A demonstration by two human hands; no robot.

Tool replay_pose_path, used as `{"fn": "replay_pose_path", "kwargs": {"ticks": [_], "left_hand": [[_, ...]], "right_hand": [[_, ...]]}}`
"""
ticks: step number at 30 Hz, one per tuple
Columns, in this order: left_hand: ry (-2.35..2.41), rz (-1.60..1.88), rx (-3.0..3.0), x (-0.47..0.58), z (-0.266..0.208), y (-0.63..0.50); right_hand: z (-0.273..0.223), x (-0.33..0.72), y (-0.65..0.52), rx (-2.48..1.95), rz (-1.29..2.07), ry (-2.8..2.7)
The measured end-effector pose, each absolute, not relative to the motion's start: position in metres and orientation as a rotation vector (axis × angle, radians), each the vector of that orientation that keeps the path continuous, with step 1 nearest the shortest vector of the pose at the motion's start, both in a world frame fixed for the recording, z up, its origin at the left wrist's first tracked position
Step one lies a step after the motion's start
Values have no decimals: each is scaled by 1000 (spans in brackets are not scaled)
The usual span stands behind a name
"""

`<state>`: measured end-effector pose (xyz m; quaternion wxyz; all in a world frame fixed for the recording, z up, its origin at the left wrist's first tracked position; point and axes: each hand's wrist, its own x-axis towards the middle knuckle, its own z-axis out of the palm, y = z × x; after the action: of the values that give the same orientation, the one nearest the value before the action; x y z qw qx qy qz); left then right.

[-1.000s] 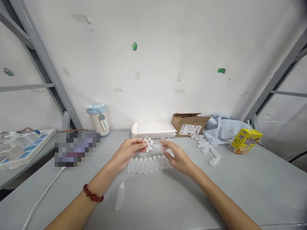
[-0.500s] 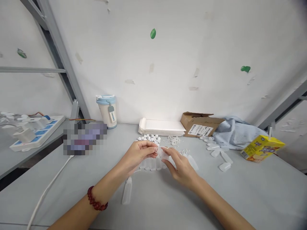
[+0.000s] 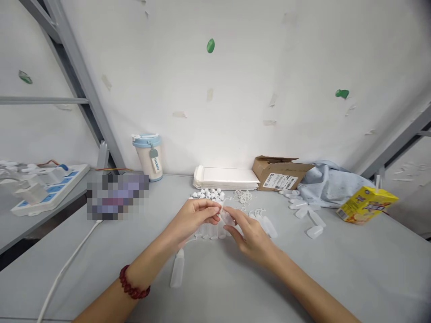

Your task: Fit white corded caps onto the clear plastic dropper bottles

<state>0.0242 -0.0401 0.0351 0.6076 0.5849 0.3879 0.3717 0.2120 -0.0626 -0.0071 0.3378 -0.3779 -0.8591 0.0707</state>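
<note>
Head view, left hand: the left hand point(image 3: 198, 215) has thumb and fingertips pinched together on a thin white piece point(image 3: 221, 209), too small to make out fully
Right hand: the right hand point(image 3: 251, 235) is half curled, thumb and forefinger parted around a translucent bottle point(image 3: 228, 219); how firmly, I cannot tell
Bottle: between the two hands, above the tabletop point(image 3: 208, 298), its top toward the left fingertips
Bottle row: more bottles point(image 3: 211, 231) below and behind the hands; a single bottle point(image 3: 177, 270) lies nearer than the left hand
White caps: a cluster of caps point(image 3: 208, 194) just beyond the left fingers; curled white cords point(image 3: 243, 196) beyond the right
Right of right hand: scattered translucent pieces point(image 3: 302, 209); farther out, a yellow carton point(image 3: 365, 206)
</note>
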Motion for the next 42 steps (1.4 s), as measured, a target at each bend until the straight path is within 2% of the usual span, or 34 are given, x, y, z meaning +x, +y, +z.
{"fn": "replay_pose_path", "kwargs": {"ticks": [8,14,23,27,30,34,42], "left_hand": [[946,871,1601,26,35,-40],[910,886,1610,26,35,-42],[899,784,1770,25,37,-43],[1111,961,1949,25,37,-57],[1082,1056,2279,24,34,-75],[1014,950,2613,22,26,-96],[1149,842,2581,-8,3,-118]], "right_hand": [[-8,213,-62,-989,112,-2215],[-10,210,-64,-953,214,-2120],[3,199,-72,-1015,847,-1779],[3,198,-71,-1014,1019,-1587],[5,197,-73,-989,1117,-1484],[9,191,-79,-908,1283,-1456],[4,184,-88,-928,1558,-1665]]}}
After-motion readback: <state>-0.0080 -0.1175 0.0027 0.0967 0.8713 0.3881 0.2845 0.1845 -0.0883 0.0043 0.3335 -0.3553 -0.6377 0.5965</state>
